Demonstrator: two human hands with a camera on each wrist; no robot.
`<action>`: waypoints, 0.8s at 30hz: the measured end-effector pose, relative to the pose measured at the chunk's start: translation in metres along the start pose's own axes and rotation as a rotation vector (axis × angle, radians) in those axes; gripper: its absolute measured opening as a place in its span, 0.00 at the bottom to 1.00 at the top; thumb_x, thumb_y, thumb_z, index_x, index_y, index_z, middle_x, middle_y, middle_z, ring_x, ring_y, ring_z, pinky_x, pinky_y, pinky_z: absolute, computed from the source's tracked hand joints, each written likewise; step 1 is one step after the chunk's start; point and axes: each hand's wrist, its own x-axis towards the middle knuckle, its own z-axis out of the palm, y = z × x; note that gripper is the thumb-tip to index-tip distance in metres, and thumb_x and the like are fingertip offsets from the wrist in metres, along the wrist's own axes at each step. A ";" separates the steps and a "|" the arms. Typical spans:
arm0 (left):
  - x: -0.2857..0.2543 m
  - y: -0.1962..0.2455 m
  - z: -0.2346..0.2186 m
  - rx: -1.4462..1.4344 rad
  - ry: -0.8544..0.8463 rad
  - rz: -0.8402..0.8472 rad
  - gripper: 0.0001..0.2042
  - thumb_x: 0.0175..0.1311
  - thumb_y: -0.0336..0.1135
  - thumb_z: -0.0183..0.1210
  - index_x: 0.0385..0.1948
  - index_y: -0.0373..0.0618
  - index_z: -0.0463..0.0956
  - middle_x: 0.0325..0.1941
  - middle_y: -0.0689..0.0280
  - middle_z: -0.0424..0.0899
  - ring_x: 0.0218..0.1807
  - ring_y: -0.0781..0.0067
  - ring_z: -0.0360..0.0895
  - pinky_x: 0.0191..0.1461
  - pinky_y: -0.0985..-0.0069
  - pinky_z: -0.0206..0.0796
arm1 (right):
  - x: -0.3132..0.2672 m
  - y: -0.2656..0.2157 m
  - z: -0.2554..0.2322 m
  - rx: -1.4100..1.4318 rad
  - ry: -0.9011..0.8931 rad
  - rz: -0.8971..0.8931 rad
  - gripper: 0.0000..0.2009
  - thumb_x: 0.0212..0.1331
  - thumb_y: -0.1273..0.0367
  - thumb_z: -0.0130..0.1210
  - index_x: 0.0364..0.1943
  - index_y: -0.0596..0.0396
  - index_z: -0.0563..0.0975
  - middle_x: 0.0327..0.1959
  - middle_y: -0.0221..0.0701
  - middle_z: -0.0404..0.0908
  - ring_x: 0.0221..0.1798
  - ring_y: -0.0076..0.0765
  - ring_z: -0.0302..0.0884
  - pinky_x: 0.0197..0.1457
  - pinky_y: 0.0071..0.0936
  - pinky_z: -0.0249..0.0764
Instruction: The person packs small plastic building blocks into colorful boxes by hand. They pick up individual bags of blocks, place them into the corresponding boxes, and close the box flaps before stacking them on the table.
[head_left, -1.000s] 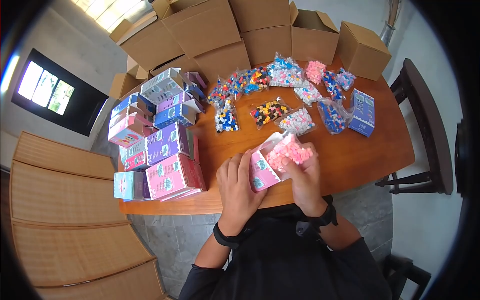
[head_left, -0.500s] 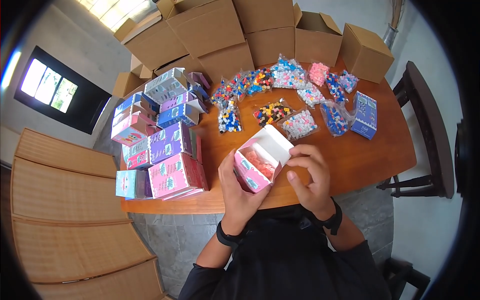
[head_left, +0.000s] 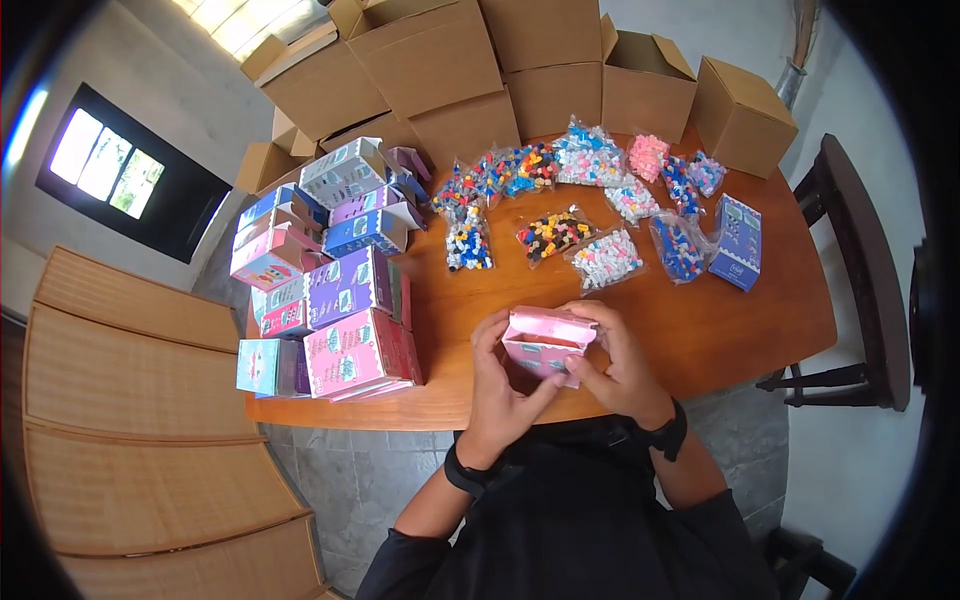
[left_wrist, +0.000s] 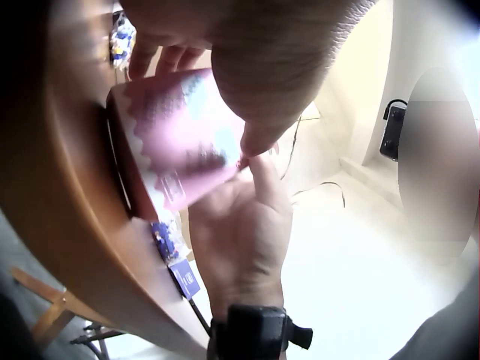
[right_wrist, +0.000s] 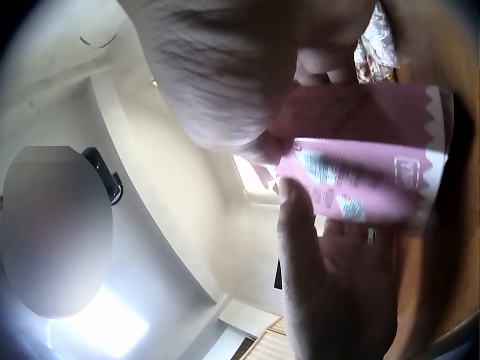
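Observation:
A small pink cardboard box (head_left: 540, 356) with white scalloped trim is held between both hands over the near part of the table. My left hand (head_left: 503, 388) grips its left side, thumb across the front. On the opposite side my right hand (head_left: 622, 372) holds the box, its thumb at the upper front edge near the lid. The lid flap (head_left: 553, 326) is folded partly over the opening, leaving a narrow dark gap. Printed pink sides of the box (left_wrist: 180, 135) fill the space between the hands in the left wrist view. What lies inside is mostly hidden.
Stacked printed boxes (head_left: 355, 350) stand at the table's left. Clear bags of small colourful pieces (head_left: 608, 258) lie across the middle and back. A blue-purple box (head_left: 737, 243) stands at the right, and large brown cartons (head_left: 455, 70) line the far edge. A dark chair (head_left: 855, 270) stands at right.
The right hand let go of the bag of pink pieces, now no longer visible, inside the box. The box turned toward the body, its lid flap folded down, and the right hand took hold of it.

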 end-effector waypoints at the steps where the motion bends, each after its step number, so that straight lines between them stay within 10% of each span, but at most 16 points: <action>1: 0.003 0.000 -0.002 -0.063 -0.014 -0.002 0.38 0.52 0.29 0.66 0.61 0.41 0.47 0.63 0.53 0.58 0.65 0.60 0.60 0.69 0.62 0.52 | 0.003 0.001 -0.004 0.051 -0.064 -0.007 0.25 0.54 0.76 0.55 0.57 0.60 0.64 0.53 0.44 0.71 0.55 0.44 0.71 0.56 0.34 0.68; 9: 0.001 -0.018 0.001 -0.273 -0.003 0.052 0.30 0.59 0.20 0.58 0.60 0.43 0.50 0.60 0.54 0.64 0.61 0.64 0.66 0.63 0.70 0.61 | 0.018 -0.007 -0.004 -0.062 0.036 -0.101 0.11 0.60 0.68 0.55 0.43 0.62 0.78 0.46 0.42 0.75 0.48 0.37 0.75 0.50 0.29 0.71; 24: 0.007 -0.013 -0.022 0.248 -0.291 0.327 0.49 0.55 0.45 0.64 0.69 0.44 0.33 0.52 0.51 0.66 0.49 0.59 0.69 0.54 0.64 0.62 | 0.032 -0.023 -0.018 -0.044 -0.206 0.032 0.09 0.59 0.70 0.56 0.41 0.60 0.80 0.38 0.35 0.79 0.38 0.30 0.77 0.38 0.23 0.73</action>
